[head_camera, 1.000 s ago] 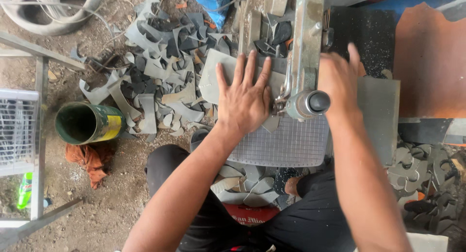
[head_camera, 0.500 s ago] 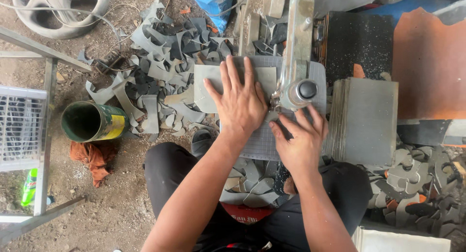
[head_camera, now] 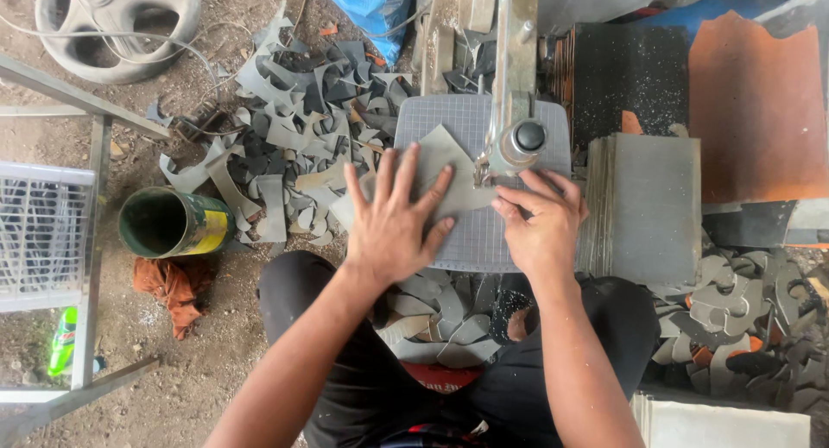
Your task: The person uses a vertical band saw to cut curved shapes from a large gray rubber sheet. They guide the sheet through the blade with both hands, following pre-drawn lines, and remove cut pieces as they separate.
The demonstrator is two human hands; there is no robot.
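A grey flat sheet piece [head_camera: 449, 167] lies on the gridded saw table [head_camera: 471, 241]. My left hand [head_camera: 393, 219] presses flat on the sheet with fingers spread. My right hand [head_camera: 540, 224] rests palm down beside it, fingertips at the sheet's right edge, just below the saw's round black knob [head_camera: 528, 137]. The saw's metal arm [head_camera: 516, 42] runs away from me above the table. Neither hand grips anything.
A stack of grey square sheets [head_camera: 648, 206] stands right of the table. Grey offcuts [head_camera: 294, 137] litter the ground to the left, cut shapes [head_camera: 734, 310] lie at right. A green-and-yellow can [head_camera: 168, 224], orange rag [head_camera: 173, 288] and wire rack [head_camera: 39, 236] sit left.
My right hand came down from the stack at right onto the saw table. The sheet has been turned under my left hand and now shows as an angular piece.
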